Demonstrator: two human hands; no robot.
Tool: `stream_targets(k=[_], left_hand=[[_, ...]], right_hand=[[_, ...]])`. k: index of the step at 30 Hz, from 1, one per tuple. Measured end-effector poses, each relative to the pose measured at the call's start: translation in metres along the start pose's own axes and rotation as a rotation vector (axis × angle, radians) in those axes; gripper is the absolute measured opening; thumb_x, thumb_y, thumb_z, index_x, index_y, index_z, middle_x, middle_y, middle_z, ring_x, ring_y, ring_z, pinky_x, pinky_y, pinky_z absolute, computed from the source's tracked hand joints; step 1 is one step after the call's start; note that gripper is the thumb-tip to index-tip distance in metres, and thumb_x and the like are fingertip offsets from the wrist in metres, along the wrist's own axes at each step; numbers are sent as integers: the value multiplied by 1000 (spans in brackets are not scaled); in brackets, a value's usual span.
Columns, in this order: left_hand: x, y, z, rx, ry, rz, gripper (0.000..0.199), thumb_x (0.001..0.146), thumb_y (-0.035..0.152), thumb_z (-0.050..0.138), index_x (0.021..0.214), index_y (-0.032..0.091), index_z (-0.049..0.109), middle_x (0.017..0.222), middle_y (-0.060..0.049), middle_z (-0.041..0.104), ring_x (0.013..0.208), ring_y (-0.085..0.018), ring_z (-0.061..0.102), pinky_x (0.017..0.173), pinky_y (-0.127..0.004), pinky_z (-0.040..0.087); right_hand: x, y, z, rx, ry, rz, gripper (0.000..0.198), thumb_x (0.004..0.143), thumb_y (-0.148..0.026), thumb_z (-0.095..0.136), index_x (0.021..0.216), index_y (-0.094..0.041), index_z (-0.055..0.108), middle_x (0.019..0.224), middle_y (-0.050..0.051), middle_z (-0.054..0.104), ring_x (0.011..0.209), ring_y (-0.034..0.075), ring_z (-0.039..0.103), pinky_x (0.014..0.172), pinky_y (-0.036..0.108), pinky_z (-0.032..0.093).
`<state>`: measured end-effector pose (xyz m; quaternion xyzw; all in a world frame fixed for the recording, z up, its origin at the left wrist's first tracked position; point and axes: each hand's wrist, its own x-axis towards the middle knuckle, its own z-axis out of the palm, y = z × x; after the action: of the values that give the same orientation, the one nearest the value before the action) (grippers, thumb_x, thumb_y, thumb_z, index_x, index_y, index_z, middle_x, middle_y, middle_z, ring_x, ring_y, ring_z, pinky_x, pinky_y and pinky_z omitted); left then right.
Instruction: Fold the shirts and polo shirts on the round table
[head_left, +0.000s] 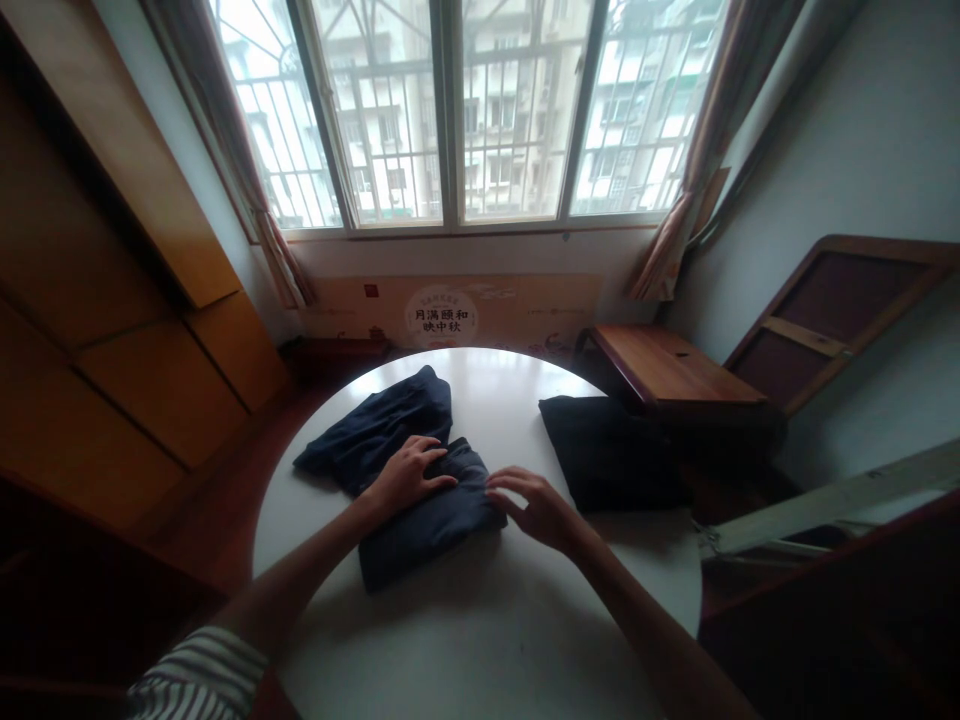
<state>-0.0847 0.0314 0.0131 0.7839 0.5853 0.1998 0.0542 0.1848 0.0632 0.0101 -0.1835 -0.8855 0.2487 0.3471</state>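
Observation:
Folded dark blue trousers (427, 537) lie near the middle of the round white table, their waistband edge toward the far side. My left hand (411, 474) rests on top of them, thumb and fingers spread. At their right edge is my right hand (534, 508), its fingertips touching the cloth and a gap showing between thumb and fingers. Behind and left of the trousers lies a loosely laid dark blue garment (379, 425), partly hidden by my left hand. A folded black garment (611, 455) sits at the table's right side, apart from both hands.
The round white table (510, 630) fills the middle. Beyond it are a barred window (450, 120) and a printed panel (510, 310). A wooden stool-like piece (667, 362) stands at the right, near a leaning framed board (832, 300). Wooden cabinets (150, 390) line the left.

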Motion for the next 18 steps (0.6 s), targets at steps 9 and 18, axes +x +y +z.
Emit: stream_targets(k=[9, 18], left_hand=[[-21, 30, -20, 217, -170, -300, 42, 83, 50, 67, 111, 19, 63, 90, -13, 71, 87, -34, 69, 71, -37, 51], [27, 1, -163, 299, 977, -80, 33, 94, 47, 54, 90, 18, 69, 84, -10, 67, 86, -28, 66, 82, -41, 49]], right_hand=[[-11, 45, -44, -483, 404, 364, 20, 92, -30, 53, 91, -16, 68, 98, 12, 68, 90, 26, 65, 84, 39, 51], [-34, 70, -45, -1010, 218, 703, 50, 78, -44, 71, 110, -7, 64, 124, 32, 58, 116, 43, 53, 91, 57, 43]])
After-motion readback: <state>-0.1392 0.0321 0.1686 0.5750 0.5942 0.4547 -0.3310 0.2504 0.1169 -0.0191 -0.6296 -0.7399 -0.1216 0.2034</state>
